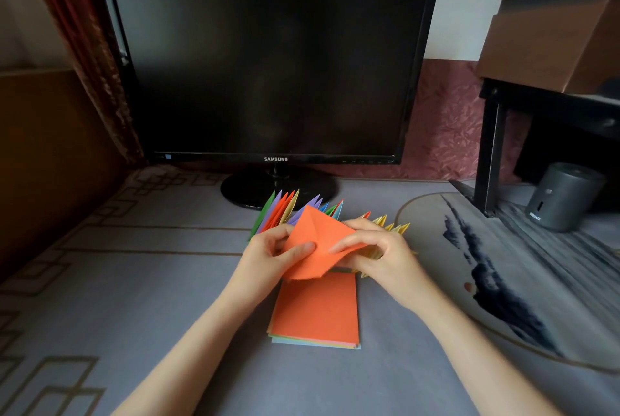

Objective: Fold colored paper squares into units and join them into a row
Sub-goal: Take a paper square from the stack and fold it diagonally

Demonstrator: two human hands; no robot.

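Presently the left hand pinches the orange sheet at its 9 o'clock edge, thumb on top, grip closed on the paper. The right hand pinches the 3 o'clock edge, apparently likewise. The sheet hangs just above the paper stack on the bench. Joined units fan out at 12 o'clock.

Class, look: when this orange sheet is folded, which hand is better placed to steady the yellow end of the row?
Probably the right hand: it pinches the orange sheet just in front of the yellow end, while the left hand sits nearer the green end.
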